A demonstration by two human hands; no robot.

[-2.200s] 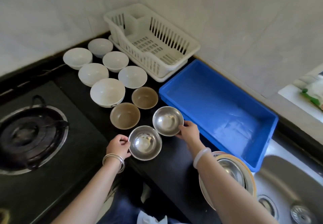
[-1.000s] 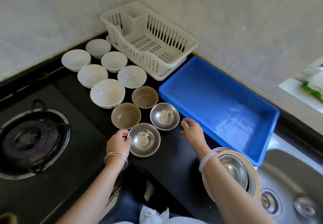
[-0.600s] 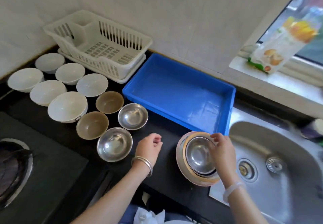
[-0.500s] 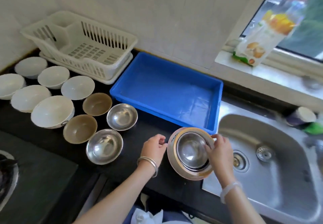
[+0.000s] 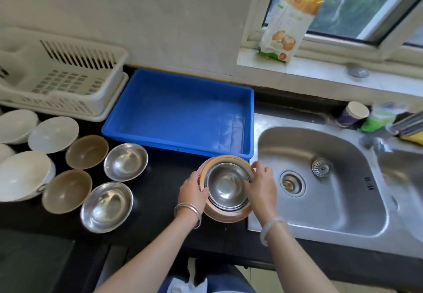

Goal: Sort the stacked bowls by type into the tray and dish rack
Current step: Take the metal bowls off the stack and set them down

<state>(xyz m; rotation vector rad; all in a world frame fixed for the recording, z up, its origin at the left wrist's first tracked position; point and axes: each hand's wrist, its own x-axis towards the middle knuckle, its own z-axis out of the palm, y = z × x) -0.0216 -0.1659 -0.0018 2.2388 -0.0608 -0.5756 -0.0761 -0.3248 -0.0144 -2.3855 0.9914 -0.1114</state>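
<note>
Head view: hands (image 5: 193, 189) (image 5: 261, 186) on either side of stacked bowls (image 5: 226, 185).

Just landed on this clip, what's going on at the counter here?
A person grips a nested stack of steel bowls sitting in an orange-rimmed bowl, left hand and right hand on opposite sides of it, beside the sink. Two loose steel bowls, two brown bowls and several white bowls sit singly on the black counter. The blue tray holds no bowls yet, nor does the visible part of the dish rack.
</note>
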